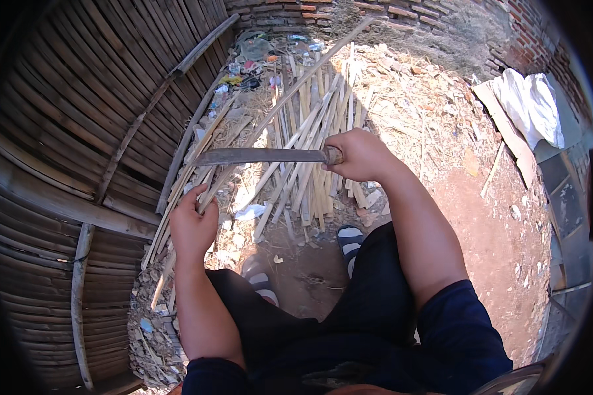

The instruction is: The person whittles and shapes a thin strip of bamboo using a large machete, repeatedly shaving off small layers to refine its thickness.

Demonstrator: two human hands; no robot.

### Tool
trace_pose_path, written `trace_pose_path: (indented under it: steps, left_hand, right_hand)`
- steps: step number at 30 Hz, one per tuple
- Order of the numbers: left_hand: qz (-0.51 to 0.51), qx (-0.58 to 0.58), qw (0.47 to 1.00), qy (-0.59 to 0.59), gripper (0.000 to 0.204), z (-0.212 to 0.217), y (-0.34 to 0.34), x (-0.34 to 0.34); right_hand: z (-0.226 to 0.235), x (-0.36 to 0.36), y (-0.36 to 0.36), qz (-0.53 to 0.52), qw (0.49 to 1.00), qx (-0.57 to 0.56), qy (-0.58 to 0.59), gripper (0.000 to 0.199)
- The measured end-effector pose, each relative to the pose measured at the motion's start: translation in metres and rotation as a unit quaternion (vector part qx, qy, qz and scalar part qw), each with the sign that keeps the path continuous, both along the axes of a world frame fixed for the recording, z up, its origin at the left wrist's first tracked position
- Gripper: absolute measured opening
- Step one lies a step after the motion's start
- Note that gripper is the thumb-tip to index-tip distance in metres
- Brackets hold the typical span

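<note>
My right hand (362, 155) is closed round the short wooden handle of a machete (263, 156). Its dark, worn blade points left, roughly level across the view. My left hand (192, 227) pinches the near end of a long, thin wooden strip (310, 74) between thumb and fingers. From there the strip slants away to the far right, toward the brick wall. The blade crosses over the strip just beyond my left fingers; whether they touch I cannot tell. Beneath and beyond the machete lies a loose pile of pale wooden strips (308, 187) on the ground.
A slatted bamboo wall (53, 112) stands close on my left, with more strips (157, 240) along its foot. Rubble and coloured litter (250, 66) lie before the far brick wall (415, 20). White cloth (530, 105) hangs at the right. My sandalled feet (351, 242) are near the pile.
</note>
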State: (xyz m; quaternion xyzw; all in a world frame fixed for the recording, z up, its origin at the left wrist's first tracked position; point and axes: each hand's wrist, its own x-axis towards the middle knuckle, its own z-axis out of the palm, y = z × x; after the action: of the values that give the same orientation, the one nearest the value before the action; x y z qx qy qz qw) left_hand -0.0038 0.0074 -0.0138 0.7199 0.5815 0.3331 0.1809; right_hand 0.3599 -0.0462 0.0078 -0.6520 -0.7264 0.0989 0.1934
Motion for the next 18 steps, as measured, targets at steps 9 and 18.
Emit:
trace_pose_path:
  steps: [9,18]
  left_hand:
    - [-0.008,0.034,0.999,-0.029,0.039,-0.001,0.004,-0.011]
    - [0.01,0.014,1.0,-0.012,0.04,-0.005,0.002,-0.003]
  right_hand:
    - [0.007,0.036,0.004,-0.17,0.982,-0.008,0.081,0.04]
    - [0.011,0.009,-0.002,-0.061,0.997,-0.045,0.011,0.037]
